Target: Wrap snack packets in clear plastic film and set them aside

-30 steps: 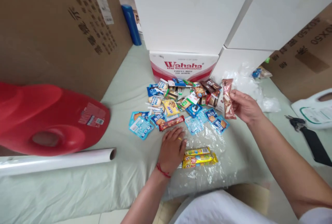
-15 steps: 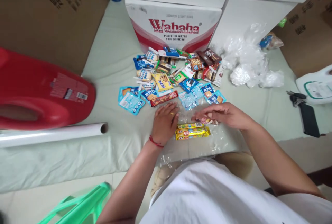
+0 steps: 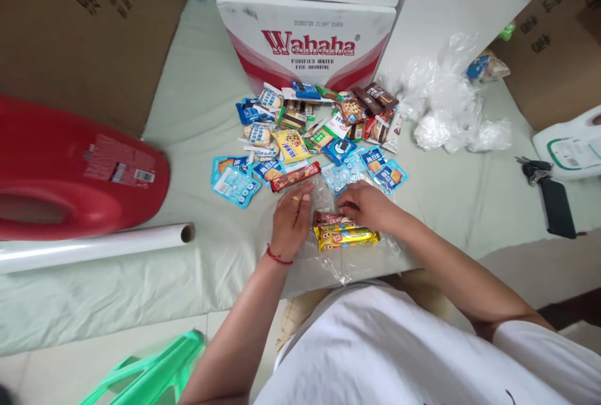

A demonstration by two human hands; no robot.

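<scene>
My left hand lies with fingers stretched out on the clear plastic bag, just left of the snacks. My right hand has curled fingers closed on a brown-wrapped snack bar, whose right part the fingers hide. That bar lies along the far side of the yellow snack packs, which rest side by side on the plastic. Beyond my left fingertips is a red-wrapped bar. Light blue biscuit packets lie farther left.
Behind is a pile of wrapped snacks against a Wahaba-style white and red carton. Filled clear bags stand to the right, near keys and a black phone. A red jug and white roll are left.
My right hand has moved left and away from me, bringing the brown bar against the yellow packs near my left hand. My left hand stays almost in place.
</scene>
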